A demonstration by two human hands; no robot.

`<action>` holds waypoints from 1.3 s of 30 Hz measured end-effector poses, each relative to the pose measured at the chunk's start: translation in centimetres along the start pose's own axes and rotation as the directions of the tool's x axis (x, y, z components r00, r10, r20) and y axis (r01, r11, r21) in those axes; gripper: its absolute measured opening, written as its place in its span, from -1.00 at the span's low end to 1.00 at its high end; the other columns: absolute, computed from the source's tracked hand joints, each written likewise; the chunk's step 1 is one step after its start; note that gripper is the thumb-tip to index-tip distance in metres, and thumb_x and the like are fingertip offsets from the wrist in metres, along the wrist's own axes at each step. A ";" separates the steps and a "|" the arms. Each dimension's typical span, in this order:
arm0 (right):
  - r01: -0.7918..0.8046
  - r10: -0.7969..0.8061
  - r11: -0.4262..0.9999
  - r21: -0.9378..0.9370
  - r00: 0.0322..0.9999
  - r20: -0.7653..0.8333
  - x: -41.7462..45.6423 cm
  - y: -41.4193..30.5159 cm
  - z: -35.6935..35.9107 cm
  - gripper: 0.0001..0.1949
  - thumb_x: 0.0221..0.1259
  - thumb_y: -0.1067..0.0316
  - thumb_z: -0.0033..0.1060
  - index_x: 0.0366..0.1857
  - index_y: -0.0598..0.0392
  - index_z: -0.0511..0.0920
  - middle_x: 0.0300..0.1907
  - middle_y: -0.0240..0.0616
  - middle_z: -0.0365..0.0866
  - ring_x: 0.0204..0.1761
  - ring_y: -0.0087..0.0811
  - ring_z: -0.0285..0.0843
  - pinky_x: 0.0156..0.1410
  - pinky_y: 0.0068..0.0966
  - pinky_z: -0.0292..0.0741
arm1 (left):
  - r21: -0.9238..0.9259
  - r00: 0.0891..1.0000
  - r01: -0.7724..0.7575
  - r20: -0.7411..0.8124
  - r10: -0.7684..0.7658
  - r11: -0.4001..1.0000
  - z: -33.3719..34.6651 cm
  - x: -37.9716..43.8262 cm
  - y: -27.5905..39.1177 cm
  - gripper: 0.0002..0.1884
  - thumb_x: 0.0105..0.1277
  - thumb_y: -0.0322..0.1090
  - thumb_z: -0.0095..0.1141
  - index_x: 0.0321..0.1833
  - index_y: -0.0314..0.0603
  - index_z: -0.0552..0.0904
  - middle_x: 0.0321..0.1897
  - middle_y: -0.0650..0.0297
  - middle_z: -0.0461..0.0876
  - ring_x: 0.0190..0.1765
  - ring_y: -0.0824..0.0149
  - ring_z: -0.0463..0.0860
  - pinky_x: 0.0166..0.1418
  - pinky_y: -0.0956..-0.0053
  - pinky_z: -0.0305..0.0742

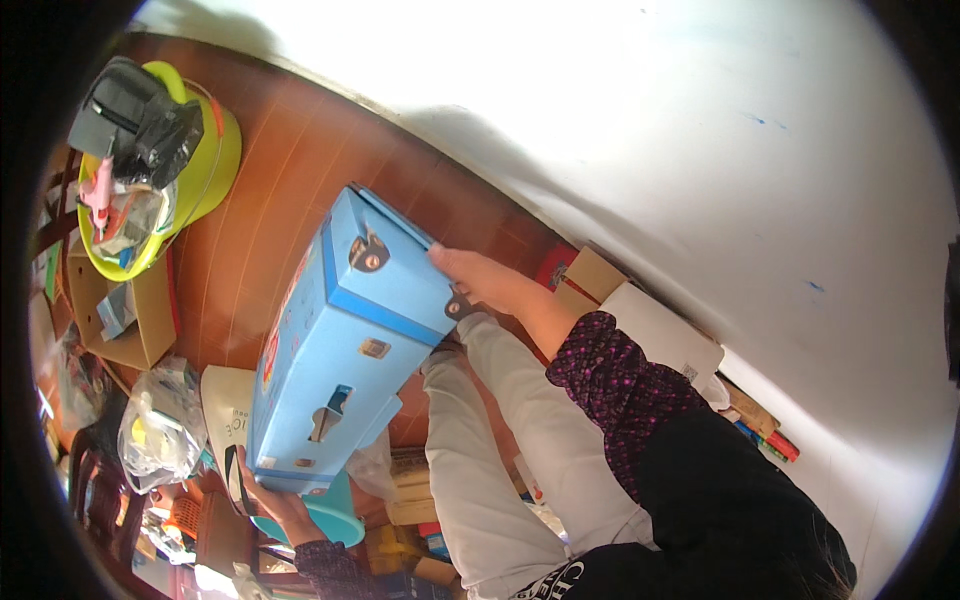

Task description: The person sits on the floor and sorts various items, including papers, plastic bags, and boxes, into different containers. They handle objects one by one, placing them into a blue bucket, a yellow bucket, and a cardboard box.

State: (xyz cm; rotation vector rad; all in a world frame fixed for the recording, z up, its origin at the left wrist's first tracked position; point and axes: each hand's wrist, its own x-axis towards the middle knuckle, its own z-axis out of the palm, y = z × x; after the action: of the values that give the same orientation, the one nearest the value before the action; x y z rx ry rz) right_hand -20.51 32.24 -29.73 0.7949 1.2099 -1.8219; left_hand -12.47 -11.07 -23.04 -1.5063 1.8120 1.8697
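A light blue storage case [364, 322] with darker blue trim, metal fittings and a slot in one side is held tilted above the floor, in front of my legs. My right hand [469, 277] grips the edge at its far upper end, near a dark strap tab with a metal stud. At the lower end, my left hand [274, 506] supports the case's corner, with part of the fingers hidden by it. A printed picture on the case's left face shows only at a slant.
A yellow-green bucket [217, 161] holds black bags and a pink glue gun [97, 191]. Beside it lie an open cardboard box [142, 330] and a clear plastic bag [161, 427]. A turquoise bucket [341, 517] is under the case. Boxes [652, 322] line the white wall [675, 165].
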 end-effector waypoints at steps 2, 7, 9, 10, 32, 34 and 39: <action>-0.081 0.072 0.925 0.371 0.997 0.037 1.0 0.7 -0.5 -0.49 0.25 -0.04 -0.04 0.06 0.22 0.43 -0.04 -0.17 0.50 0.05 -0.37 0.39 0.13 -0.40 0.35 | -0.010 1.000 0.017 0.014 -0.017 1.000 0.6 0.0 0.5 -0.39 0.26 0.10 -0.21 0.31 -0.05 0.28 0.28 0.11 0.21 0.29 0.11 0.22 0.34 0.22 0.10; 0.052 -0.001 0.912 0.407 0.992 -0.125 3.0 -2.6 2.9 -0.58 0.20 0.13 0.09 0.00 0.27 0.44 -0.12 -0.17 0.53 -0.04 -0.37 0.45 0.09 -0.41 0.40 | -0.059 0.992 0.106 0.073 -0.101 0.993 0.7 0.5 2.0 -0.40 0.27 0.05 -0.19 0.33 -0.06 0.24 0.26 0.14 0.24 0.27 0.14 0.25 0.33 0.22 0.13; 0.059 -0.010 0.884 0.463 0.994 -0.108 3.5 -2.0 2.7 -0.63 0.17 0.25 0.12 -0.02 0.28 0.44 -0.13 -0.15 0.53 -0.10 -0.36 0.49 0.01 -0.42 0.45 | -0.082 0.987 0.133 0.102 -0.125 0.988 0.2 0.0 2.3 -0.40 0.26 0.02 -0.16 0.33 -0.05 0.24 0.26 0.16 0.24 0.27 0.15 0.25 0.33 0.23 0.13; 0.053 -0.015 0.886 0.461 0.996 -0.086 4.2 0.2 1.5 -0.66 0.14 0.33 0.14 -0.04 0.30 0.45 -0.14 -0.12 0.53 -0.14 -0.35 0.51 -0.07 -0.43 0.50 | -0.096 0.984 0.143 0.118 -0.131 0.985 -0.1 -0.3 2.2 -0.41 0.26 0.01 -0.15 0.33 -0.05 0.24 0.26 0.16 0.25 0.28 0.15 0.25 0.33 0.23 0.13; 0.572 -0.192 -0.503 -0.648 0.657 0.729 -1.6 -5.2 18.2 0.01 -0.55 0.12 0.53 0.26 -0.01 0.20 0.30 -0.01 0.08 0.32 -0.07 0.07 0.35 0.03 -0.01 | 0.028 1.000 -0.009 0.008 0.009 1.000 -0.7 0.2 0.4 -0.42 0.30 -0.04 -0.05 0.29 -0.21 0.29 0.14 0.14 0.38 0.19 0.27 0.34 0.27 0.47 0.17; 0.537 -0.231 -0.562 -0.629 0.628 0.743 -1.2 -5.3 19.7 0.07 -0.59 0.15 0.55 0.31 -0.09 0.14 0.32 0.00 0.04 0.31 -0.01 0.08 0.34 0.09 -0.03 | 0.164 0.996 -0.085 -0.001 0.086 0.983 -0.4 1.3 2.8 -0.37 0.30 0.08 -0.06 0.24 -0.33 0.34 0.15 0.12 0.42 0.23 0.30 0.33 0.30 0.47 0.15; 0.578 -0.132 -0.684 -0.444 0.501 0.855 5.5 -10.8 23.6 -0.05 -0.37 0.08 0.48 0.29 0.01 0.17 0.23 -0.13 0.25 0.23 -0.10 0.21 0.29 -0.24 0.16 | -0.038 0.934 -0.345 0.090 0.347 0.938 -3.6 3.8 4.2 -0.45 0.37 0.05 -0.18 0.27 -0.19 0.33 0.16 0.20 0.41 0.18 0.32 0.39 0.23 0.43 0.28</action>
State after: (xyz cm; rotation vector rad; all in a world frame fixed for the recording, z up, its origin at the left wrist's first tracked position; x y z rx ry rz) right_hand -34.32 11.18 -21.30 -1.5364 2.4409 -0.3719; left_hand -15.24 -17.05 -22.07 -1.1351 2.1287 2.0743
